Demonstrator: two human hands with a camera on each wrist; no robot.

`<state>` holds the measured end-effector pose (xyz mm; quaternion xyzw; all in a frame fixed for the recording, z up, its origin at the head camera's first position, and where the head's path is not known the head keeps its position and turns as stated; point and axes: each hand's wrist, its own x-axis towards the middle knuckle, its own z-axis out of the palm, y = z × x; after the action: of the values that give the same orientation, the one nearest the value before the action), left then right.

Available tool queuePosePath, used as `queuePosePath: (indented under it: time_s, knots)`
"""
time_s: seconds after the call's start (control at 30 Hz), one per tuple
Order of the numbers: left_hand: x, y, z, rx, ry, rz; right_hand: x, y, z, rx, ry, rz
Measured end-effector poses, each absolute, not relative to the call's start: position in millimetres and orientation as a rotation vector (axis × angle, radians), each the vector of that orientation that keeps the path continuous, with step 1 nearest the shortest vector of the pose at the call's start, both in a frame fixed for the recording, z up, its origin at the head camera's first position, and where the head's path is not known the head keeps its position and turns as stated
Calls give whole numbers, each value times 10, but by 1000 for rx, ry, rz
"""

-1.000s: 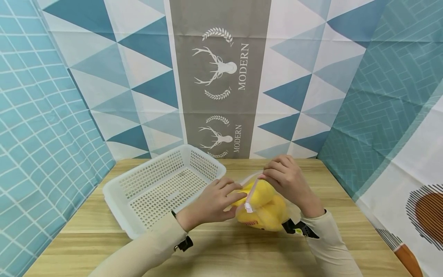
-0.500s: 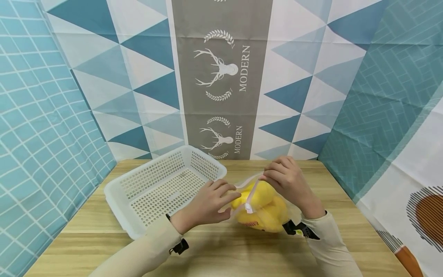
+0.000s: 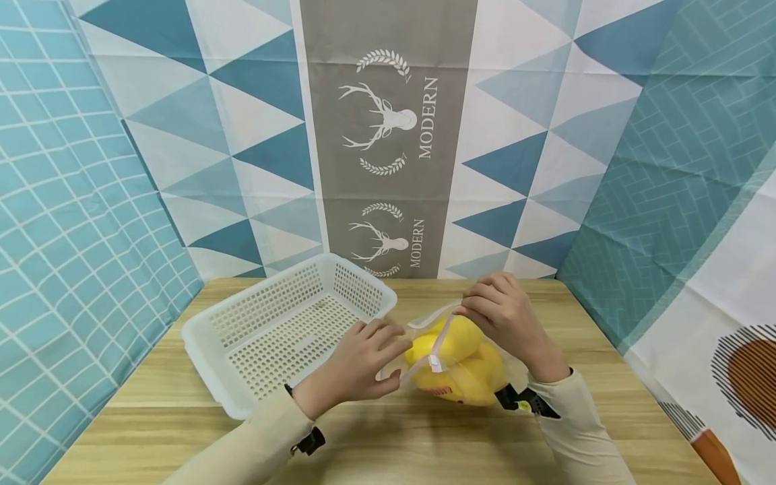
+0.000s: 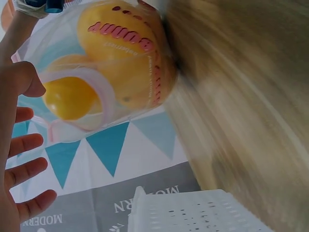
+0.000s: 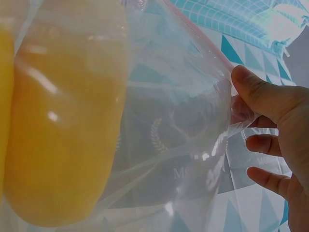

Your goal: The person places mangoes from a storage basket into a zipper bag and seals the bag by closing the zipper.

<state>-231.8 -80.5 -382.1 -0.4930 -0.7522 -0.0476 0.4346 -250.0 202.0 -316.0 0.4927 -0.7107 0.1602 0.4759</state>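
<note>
Two pale sleeves reach in from the near edge, each wrist wearing one black strap. The left hand has its fingers spread, thumb apart, gripping nothing, just beside the mouth of one clear bag; whether it touches the plastic I cannot tell. The right hand pinches the bag's pink-edged rim between thumb and finger, its other fingers loosely bent. The bag rests on the near-right part of the table, holding at least three yellow fruit-like pieces; overlap hides the exact count. One white perforated basket stands farther left.

The table is pale, striped wood. Beyond it, the far wall has triangles flanking a grey panel; blue tile-patterned cloth hangs left, teal cloth right.
</note>
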Motion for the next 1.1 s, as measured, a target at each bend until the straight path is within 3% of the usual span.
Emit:
queuePosePath:
  time_s: [1.1]
  knots:
    - [-2308, -877, -4353, -1156, -1889, -89, -2510, 2041, -3157, 1202, -1746, 411]
